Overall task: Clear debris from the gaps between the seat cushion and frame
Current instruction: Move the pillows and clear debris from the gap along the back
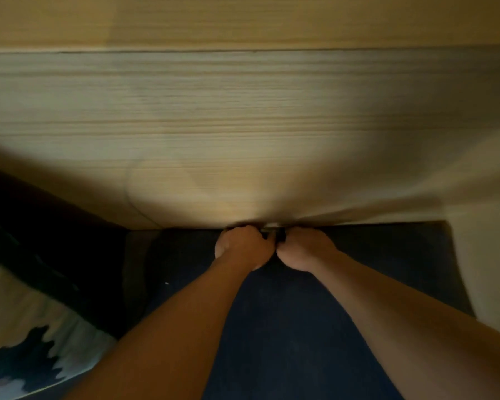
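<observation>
Our L hand [243, 246] & R hand [306, 252] sit side by side at the gap [185, 227] btw dark blue seat cushion [300, 313] & pale wood frame [243, 140], fingers [257, 236] curled, tips hidden, so we can't tell what they grip.

Dark blue seat cushion [300, 327], far edge at pale frame [243, 125] (blurred)

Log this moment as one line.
left hand: curled into gap | right hand: same, beside left | seat cushion: dark blue | frame: pale wood panel | grip contents hidden, view blurred
</observation>
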Motion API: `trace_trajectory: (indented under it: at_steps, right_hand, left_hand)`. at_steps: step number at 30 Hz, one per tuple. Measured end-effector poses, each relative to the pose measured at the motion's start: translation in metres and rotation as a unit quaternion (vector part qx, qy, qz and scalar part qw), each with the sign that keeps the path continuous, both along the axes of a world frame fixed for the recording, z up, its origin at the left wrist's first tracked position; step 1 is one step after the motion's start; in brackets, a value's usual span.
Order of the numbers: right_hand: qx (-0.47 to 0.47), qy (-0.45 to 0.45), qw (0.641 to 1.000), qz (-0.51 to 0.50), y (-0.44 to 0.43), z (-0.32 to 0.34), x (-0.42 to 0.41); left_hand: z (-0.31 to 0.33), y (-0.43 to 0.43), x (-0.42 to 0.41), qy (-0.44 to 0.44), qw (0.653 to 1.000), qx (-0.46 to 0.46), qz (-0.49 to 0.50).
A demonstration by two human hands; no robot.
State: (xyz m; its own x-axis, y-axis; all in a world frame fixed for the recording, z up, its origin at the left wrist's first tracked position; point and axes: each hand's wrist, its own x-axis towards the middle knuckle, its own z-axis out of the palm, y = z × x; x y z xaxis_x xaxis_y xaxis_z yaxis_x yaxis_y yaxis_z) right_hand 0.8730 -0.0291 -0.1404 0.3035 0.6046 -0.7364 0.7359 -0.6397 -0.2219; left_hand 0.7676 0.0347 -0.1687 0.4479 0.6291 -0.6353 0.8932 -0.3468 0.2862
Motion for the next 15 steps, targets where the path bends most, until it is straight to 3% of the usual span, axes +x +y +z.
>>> trace_trajectory:
  at_steps: [4, 9, 15]
  right_hand:
    - [0.031, -0.034, 0.999, 0.004, 0.003, -0.009, -0.005]
    - [0.028, -0.053, 0.998, 0.007, 0.011, -0.015, -0.014]
    - [0.092, -0.053, 0.994, -0.013, 0.003, -0.028, -0.023]
  left_hand:
    - [-0.009, 0.003, 0.011, 0.033, 0.998, 0.048, -0.009]
    - [-0.017, -0.002, -0.012, -0.145, 0.985, 0.068, 0.066]
    - [-0.023, 0.001, -0.013, -0.189, 0.974, -0.015, 0.125]
